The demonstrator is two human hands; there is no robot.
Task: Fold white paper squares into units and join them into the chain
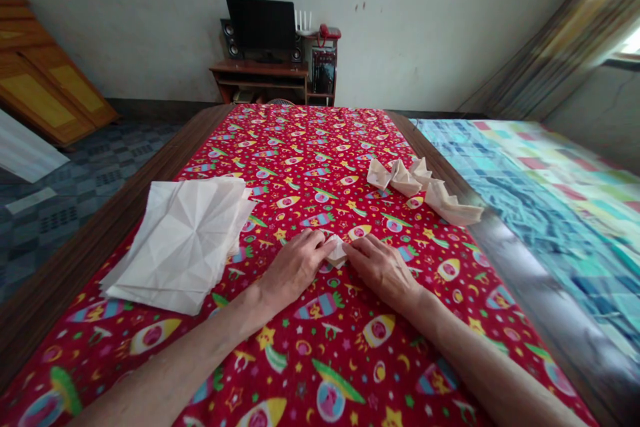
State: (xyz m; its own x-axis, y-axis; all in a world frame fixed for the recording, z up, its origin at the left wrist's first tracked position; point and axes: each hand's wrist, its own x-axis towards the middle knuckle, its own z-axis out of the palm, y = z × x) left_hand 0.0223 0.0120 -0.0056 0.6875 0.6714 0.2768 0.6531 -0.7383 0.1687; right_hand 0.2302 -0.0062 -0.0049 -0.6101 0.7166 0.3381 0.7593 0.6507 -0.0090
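Observation:
Between my hands, on the red patterned cloth (320, 303), lies a small piece of folded white paper (337, 252). My left hand (299, 259) has its fingers closed on the paper's left side, the thumb along its edge. From the other side my right hand (383, 267) pinches the right edge, fingers bent together. To the left is a stack of creased white paper sheets (185, 240), its top sheet marked with radiating fold lines. Several folded paper boats (405, 178) sit in a row at the right, close to the table's edge.
The cloth covers a dark wooden table (525, 280). A bed with a blue checked sheet (505, 180) adjoins on the right. Beyond the table stand a desk (260, 68) with a monitor (261, 25) and a red telephone (330, 32). A wooden cabinet (47, 80) is at far left.

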